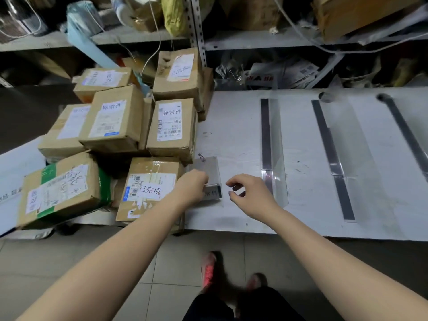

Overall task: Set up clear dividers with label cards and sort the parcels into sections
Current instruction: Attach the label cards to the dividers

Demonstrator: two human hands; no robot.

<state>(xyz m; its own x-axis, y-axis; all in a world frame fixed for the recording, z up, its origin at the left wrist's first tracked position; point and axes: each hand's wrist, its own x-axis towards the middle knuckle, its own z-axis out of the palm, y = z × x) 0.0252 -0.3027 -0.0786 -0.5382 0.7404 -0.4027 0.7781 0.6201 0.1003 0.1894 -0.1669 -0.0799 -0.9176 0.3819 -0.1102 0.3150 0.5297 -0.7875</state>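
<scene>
Several cardboard parcels [115, 126] with white labels are piled on the left of the white table [231, 126]. Next to the pile stands a small clear label-card holder [209, 172] with a card in it; printed characters show at its front. My left hand [193, 184] grips that holder on its left side. My right hand [251, 193] hovers just right of it, fingers curled and apart, holding nothing. Three clear dividers with dark base strips stand on the table: one near my right hand [273, 147], one in the middle [333, 158], one at the far right [405, 135].
A metal shelf [254, 42] behind the table holds boxes, bags and cables. A lower shelf holds mailer bags [278, 75]. The table's front edge runs just above the tiled floor, where my feet [209, 269] stand.
</scene>
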